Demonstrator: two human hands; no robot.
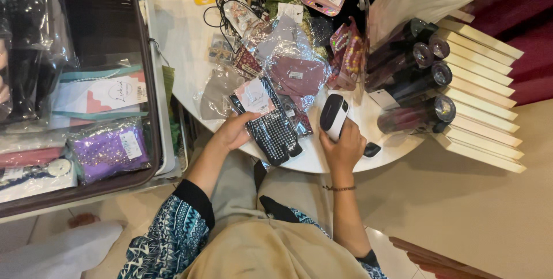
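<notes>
White round counter (190, 43) cluttered with packets; open suitcase (151, 83) left. Left hand (233, 132) pinches black dotted socks packet (271, 123) at counter's near edge. Right hand (344, 149) wrapped around white-black handheld scanner (333, 116), just right of packet.

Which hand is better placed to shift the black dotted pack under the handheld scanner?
Left, probably. The left hand already grips the black dotted pack at its near edge on the white table. The right hand is occupied holding the scanner beside it.
</notes>
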